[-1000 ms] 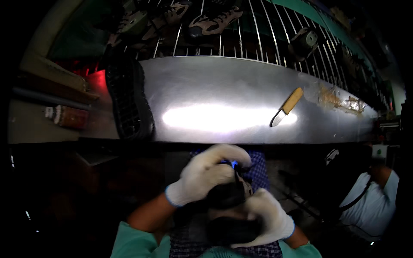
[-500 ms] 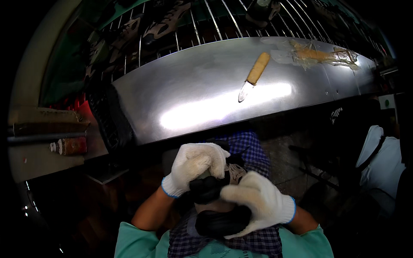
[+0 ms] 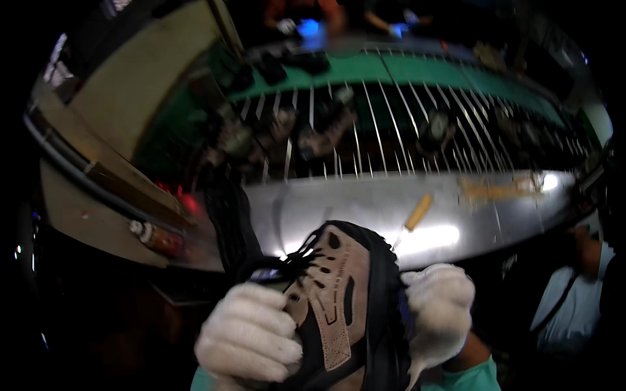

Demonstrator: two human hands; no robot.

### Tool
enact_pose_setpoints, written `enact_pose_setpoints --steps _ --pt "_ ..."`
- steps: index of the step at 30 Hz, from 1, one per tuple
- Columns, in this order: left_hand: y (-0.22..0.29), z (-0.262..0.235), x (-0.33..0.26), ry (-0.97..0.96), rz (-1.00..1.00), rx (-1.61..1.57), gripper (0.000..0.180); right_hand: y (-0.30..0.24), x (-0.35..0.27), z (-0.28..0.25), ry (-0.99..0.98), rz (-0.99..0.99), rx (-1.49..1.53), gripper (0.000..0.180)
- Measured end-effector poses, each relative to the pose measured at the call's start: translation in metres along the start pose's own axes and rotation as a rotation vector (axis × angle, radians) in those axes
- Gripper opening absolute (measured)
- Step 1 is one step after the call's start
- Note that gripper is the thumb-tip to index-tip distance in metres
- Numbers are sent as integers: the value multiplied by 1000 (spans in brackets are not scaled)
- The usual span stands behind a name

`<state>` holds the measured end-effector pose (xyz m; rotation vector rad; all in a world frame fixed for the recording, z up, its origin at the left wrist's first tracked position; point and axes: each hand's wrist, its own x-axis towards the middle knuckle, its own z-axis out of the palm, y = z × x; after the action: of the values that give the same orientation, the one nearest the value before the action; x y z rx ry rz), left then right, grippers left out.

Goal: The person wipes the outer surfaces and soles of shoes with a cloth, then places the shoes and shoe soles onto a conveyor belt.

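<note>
A brown and black lace-up shoe is raised in front of me, its side and black laces showing and its thick black sole facing right. My left hand, in a white knit glove, is closed around the shoe at its opening beside the laces. Close beside the sole is my right hand, also gloved in white, with its fingers curled in. Whether anything is inside that fist is hidden. A knife with a yellow-brown handle lies on the metal table beyond the shoe.
The metal table borders a rack of metal rods bearing several shoes. A black sole-shaped item and a reddish bottle are at left. Brown tape sticks to the table. A person is at right; others work across.
The view has tilted up toward the rack. The shoe has come up from my lap, turned with its side showing. My right hand has moved from the shoe's top to beside its sole.
</note>
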<state>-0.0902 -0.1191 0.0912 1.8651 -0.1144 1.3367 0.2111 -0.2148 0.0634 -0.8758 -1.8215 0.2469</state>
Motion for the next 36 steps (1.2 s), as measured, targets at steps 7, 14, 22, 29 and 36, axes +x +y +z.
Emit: enact_pose_setpoints --steps 7,14,22,29,36 --pt "-99 67 -66 164 -309 911 22 87 -8 21 -126 546 -198 45" --pt "-130 34 -20 -244 -231 886 46 189 -13 -33 -437 307 -800 45" --pt "-119 -64 42 -501 -964 1030 100 175 -27 -53 -622 824 -933 44" --pt "-111 -58 13 -492 -1028 948 103 53 52 20 -517 1475 745 47" --pt "-114 -60 25 -543 -1085 875 102 80 58 112 -136 1551 1529 24"
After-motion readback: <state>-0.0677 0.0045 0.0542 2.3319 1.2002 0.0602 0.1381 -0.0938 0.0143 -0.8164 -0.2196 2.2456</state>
